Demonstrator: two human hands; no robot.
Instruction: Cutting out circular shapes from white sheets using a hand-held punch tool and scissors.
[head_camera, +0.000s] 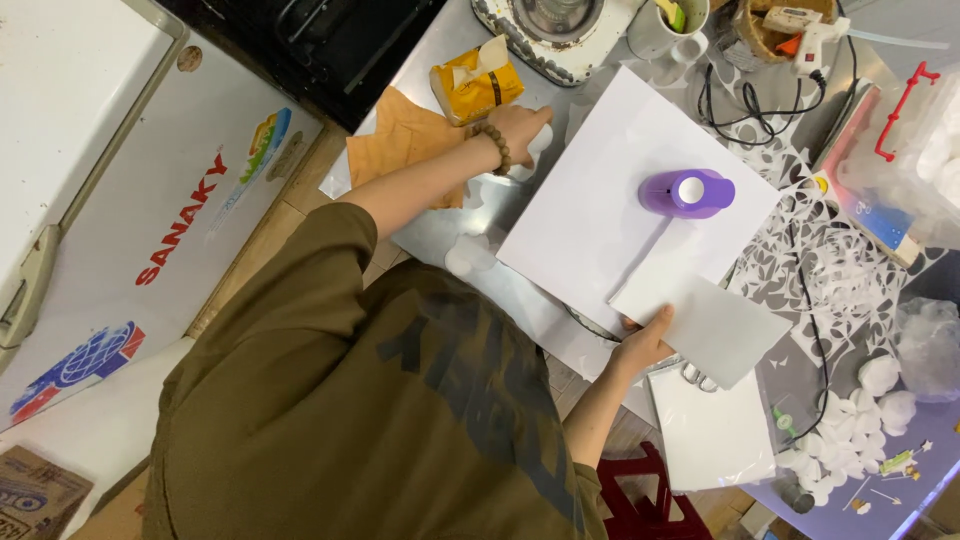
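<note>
The right hand (643, 343) pinches the near corner of a small white rectangular paper sheet (705, 325), thumb on top and fingers under it. That sheet lies at the near right edge of a large white square card (600, 215) and overlaps it; its long axis runs from the hand away to the right, toward the far side of the grey metal bench (455, 235).

On the large card, well apart from the right hand, sits a purple plastic paper punch with a white round button (688, 192), its long axis crosswise, the button end pointing right.

The left hand (520, 125) reaches to the far left corner of the large card, fingers curled loosely, resting on the bench just beside a yellow paper packet (475, 88) and a brown paper piece (400, 145); whether it grips anything cannot be told.

Open bench shows left of the card, near the person. The right side is crowded: black cables (745, 110), white cut-out paper scraps (840, 270), white cotton rounds (850, 425).
</note>
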